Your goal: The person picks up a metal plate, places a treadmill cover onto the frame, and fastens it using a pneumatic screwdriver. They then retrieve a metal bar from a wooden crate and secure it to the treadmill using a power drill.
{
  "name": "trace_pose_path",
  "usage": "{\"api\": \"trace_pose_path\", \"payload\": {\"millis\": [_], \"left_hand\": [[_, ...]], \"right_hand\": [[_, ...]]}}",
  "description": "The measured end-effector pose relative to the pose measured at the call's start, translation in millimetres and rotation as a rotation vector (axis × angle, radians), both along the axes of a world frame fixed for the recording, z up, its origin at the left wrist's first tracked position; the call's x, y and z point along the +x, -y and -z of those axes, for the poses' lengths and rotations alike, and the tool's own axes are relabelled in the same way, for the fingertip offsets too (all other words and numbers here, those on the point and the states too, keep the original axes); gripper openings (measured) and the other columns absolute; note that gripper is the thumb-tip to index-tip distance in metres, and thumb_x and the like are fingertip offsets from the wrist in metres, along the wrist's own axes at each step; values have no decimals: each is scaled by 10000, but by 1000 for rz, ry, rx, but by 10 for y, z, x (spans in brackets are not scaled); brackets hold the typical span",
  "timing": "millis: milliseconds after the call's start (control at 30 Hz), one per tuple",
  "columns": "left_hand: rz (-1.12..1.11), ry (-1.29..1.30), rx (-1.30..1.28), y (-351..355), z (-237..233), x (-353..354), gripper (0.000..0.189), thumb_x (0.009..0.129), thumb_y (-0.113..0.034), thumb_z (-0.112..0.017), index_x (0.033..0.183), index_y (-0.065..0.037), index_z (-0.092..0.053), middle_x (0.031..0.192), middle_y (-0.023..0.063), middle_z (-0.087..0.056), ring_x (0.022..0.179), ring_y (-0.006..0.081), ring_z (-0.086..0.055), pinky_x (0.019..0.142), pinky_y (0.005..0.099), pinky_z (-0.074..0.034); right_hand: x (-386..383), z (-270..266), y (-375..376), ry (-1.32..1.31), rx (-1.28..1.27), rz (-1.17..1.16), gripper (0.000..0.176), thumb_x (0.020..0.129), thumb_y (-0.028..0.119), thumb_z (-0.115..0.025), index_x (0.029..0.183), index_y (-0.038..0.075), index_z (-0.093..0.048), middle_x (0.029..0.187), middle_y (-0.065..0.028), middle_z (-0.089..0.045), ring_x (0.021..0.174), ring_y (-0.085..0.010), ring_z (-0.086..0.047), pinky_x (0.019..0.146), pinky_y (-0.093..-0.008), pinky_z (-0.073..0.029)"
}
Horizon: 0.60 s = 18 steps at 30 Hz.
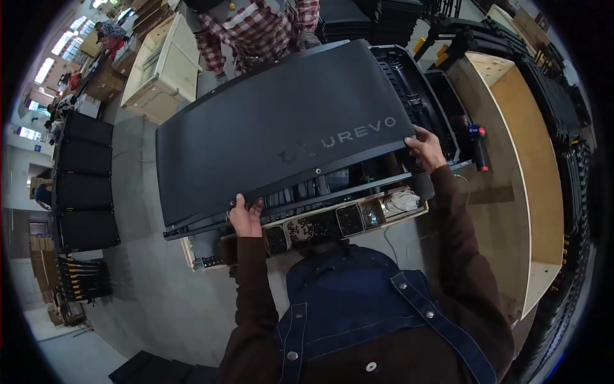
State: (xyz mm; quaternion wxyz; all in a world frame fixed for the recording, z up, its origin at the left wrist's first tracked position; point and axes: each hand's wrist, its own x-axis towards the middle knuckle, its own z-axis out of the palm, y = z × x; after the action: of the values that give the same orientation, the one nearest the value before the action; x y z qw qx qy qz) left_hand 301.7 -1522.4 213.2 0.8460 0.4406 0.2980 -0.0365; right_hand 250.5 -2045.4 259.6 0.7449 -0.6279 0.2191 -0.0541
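A: By what are the hands occupied?

B: By the left hand (pixel 247 219), the near edge of a large black flat panel with "UREVO" lettering (pixel 275 109) is held towards its left end, with the thumb placed on top. By the right hand (pixel 427 150), the near right corner of the same panel is grasped.

A: And where is this panel situated?

B: It is laid over a long black metal frame (pixel 435 112), which is left uncovered at the right end. Between the panel's near edge and the frame, a gap can be seen.

A: What is placed nearer to the body?

B: A narrow wooden tray with compartments (pixel 382 225), in which dark small parts and a clear plastic bag (pixel 403 201) are kept.

A: And farther away?

B: At the far edge, a person in a red checked shirt (pixel 256 29) is seen. To the right, a blue, black and red handheld tool (pixel 482 150) is located beside a big open plywood crate (pixel 543 192). To the left, a pale wooden crate (pixel 163 86) is seen.
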Motion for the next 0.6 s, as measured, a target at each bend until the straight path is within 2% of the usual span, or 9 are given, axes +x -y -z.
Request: {"api": "trace_pose_path", "payload": {"millis": [33, 167, 233, 300, 333, 400, 467, 533, 600], "left_hand": [[-6, -8, 31, 1, -15, -33, 255, 1000, -259, -625, 1111, -30, -610, 1017, 130, -679, 898, 279, -665, 743, 397, -587], [82, -44, 80, -17, -205, -230, 257, 1011, -267, -604, 1115, -33, -593, 1076, 123, -664, 928, 263, -667, 757, 373, -579], [218, -62, 108, -10, -228, -233, 303, 999, -314, -628, 1106, -33, -591, 998, 120, -684, 817, 237, -684, 699, 345, -585], [268, -144, 230, -82, -332, -247, 313, 990, -332, -641, 1069, -33, -598, 927, 110, -688, 742, 215, -678, 648, 325, -577], [326, -222, 348, -131, -399, -256, 326, 981, -351, -653, 1032, -33, -605, 857, 100, -692, 667, 193, -672, 598, 306, -569], [306, -191, 565, -205, -584, -247, 332, 968, -366, -666, 949, -40, -609, 749, 79, -678, 566, 156, -638, 522, 282, -538], [274, -74, 631, -136, -824, -281, 324, 968, -338, -666, 887, -31, -598, 725, 77, -670, 591, 128, -640, 529, 251, -508], [353, 282, 910, 168, -969, -235, 325, 929, -338, -712, 962, -30, -615, 802, 93, -683, 719, 183, -679, 636, 296, -530], [478, 697, 1416, 593, -1010, -201, 390, 860, -279, -763, 1143, -53, -617, 1052, 125, -668, 1009, 276, -653, 876, 401, -507]], "right_hand": [[-66, 37, 54, 35, -72, -90, 570, 851, 115, -758, 1354, -45, -544, 919, -26, -658, 710, -92, -581, 619, -241, -488], [-408, -146, 6, -69, -187, -37, 601, 810, 99, -770, 1334, -93, -548, 899, -44, -676, 714, -90, -605, 622, -225, -479], [-407, -87, 99, -139, -342, -64, 564, 823, 103, -761, 1315, -90, -566, 910, -61, -690, 710, -96, -605, 633, -256, -495], [-433, -168, 150, -84, -669, -178, 488, 833, 156, -769, 1238, -65, -608, 907, -94, -684, 725, -171, -643, 648, -318, -522], [-438, -205, 163, -91, -667, -183, 488, 833, 156, -769, 1238, -65, -608, 907, -94, -684, 725, -171, -643, 648, -318, -522], [-399, -276, 167, 9, -1302, -391, 395, 853, 216, -751, 1128, -42, -635, 899, -127, -650, 791, -274, -664, 679, -375, -536], [-400, -205, 160, 71, -1357, -384, 311, 878, 219, -707, 1074, -10, -630, 912, -141, -606, 853, -338, -649, 701, -406, -545], [-381, -132, 185, 213, -1619, -389, 258, 901, 170, -658, 1103, 13, -620, 946, -125, -600, 837, -320, -655, 688, -407, -550], [-346, -93, 263, 241, -1659, -401, 248, 899, 151, -643, 1115, 35, -611, 955, -112, -587, 824, -304, -657, 663, -397, -552]]}}
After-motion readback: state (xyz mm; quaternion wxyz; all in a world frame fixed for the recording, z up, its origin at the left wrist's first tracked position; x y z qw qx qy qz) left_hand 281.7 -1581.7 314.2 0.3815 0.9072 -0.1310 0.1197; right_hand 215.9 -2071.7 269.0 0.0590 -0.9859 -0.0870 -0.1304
